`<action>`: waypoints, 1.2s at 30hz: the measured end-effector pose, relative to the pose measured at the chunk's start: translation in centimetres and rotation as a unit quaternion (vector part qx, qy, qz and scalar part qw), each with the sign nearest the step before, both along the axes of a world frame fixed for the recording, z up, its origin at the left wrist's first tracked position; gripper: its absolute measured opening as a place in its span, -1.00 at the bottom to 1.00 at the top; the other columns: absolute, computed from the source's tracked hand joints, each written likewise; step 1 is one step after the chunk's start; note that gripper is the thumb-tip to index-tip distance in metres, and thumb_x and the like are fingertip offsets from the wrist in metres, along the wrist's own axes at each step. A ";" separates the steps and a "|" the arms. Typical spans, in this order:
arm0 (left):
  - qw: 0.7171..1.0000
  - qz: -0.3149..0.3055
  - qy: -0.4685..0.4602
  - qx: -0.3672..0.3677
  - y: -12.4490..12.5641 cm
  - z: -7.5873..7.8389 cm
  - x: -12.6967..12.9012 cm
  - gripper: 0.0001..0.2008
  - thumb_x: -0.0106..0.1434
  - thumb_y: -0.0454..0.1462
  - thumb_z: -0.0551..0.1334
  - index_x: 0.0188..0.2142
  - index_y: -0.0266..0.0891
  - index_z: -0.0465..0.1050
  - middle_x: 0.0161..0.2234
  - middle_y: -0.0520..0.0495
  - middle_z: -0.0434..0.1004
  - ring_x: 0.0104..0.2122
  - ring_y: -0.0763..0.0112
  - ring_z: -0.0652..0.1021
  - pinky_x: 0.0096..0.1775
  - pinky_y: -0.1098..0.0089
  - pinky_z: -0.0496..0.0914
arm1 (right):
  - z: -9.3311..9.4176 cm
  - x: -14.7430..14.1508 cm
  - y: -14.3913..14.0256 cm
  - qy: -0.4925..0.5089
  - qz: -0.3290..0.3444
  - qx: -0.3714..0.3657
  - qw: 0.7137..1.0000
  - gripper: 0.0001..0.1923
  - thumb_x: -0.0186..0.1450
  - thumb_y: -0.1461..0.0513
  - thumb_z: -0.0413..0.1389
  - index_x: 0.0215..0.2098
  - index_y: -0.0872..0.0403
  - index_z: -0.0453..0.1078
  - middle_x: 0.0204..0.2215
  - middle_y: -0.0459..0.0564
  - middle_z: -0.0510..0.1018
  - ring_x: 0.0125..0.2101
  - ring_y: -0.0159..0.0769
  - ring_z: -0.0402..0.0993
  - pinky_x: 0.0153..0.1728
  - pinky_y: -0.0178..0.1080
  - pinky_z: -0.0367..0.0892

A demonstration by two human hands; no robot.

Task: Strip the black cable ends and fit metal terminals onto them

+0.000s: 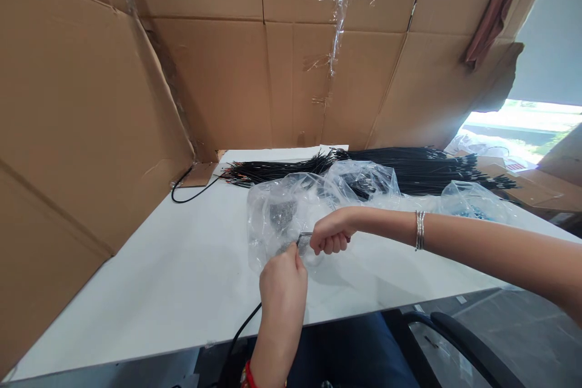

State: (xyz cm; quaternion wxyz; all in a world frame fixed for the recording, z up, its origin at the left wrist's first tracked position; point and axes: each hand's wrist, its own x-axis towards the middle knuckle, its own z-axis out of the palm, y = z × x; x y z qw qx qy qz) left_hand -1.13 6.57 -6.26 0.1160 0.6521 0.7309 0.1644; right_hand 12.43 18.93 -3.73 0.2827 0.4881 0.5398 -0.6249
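My left hand (284,282) pinches a black cable (245,324), which runs from below the table edge up behind that hand. A short dark tip rises above the pinching fingers. My right hand (331,231) is closed in a fist around a thin dark tool (306,234); its narrow end points left and meets or nearly meets the cable tip. The tool's kind is hidden by my fingers. Just behind both hands lies a clear plastic bag (268,200) with small greyish contents I cannot make out.
Bundles of black cables (400,170) lie along the back of the white table (182,279). Another clear bag (477,200) with bluish bits sits at right. Cardboard walls (218,73) enclose the back and left. A black chair armrest (473,345) stands below right.
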 end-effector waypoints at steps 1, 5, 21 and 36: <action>1.000 0.001 0.001 0.000 0.0 0.0 0.0 -0.68 0.35 -0.34 0.05 -0.05 -0.18 0.55 -0.37 -0.12 0.66 -0.32 0.21 0.62 -0.40 0.37 0.24 | 0.0 0.0 0.0 -0.001 0.002 0.001 1.000 -0.76 0.40 0.16 0.09 -0.06 0.15 0.37 -0.24 -0.02 0.50 -0.40 -0.38 0.47 -0.44 -0.29 0.45; 1.000 0.006 0.004 -0.001 0.1 0.0 0.0 -0.67 0.36 -0.34 0.05 -0.01 -0.20 0.53 -0.34 -0.16 0.67 -0.31 0.20 0.62 -0.38 0.36 0.27 | -0.1 0.0 0.0 -0.001 0.009 0.003 1.000 -0.78 0.40 0.16 0.09 -0.10 0.16 0.38 -0.31 -0.06 0.49 -0.48 -0.43 0.43 -0.51 -0.35 0.40; 0.999 0.018 0.036 -0.009 -0.4 0.3 0.3 -0.63 0.36 -0.34 0.05 0.08 -0.21 0.48 -0.29 -0.20 0.67 -0.30 0.15 0.62 -0.37 0.33 0.31 | 0.0 0.0 0.2 0.008 0.004 -0.026 1.000 -0.79 0.41 0.15 0.08 -0.15 0.17 0.38 -0.40 -0.11 0.46 -0.57 -0.50 0.36 -0.61 -0.41 0.32; 0.999 0.009 -0.033 0.009 -0.3 0.8 -0.3 -0.70 0.36 -0.31 0.04 -0.12 -0.17 0.56 -0.39 -0.14 0.64 -0.36 0.18 0.59 -0.42 0.35 0.22 | 1.7 0.6 -0.5 -0.004 0.000 0.167 0.986 -0.80 0.39 0.15 0.10 -0.20 0.16 0.38 -0.41 -0.12 0.45 -0.55 -0.48 0.36 -0.56 -0.38 0.33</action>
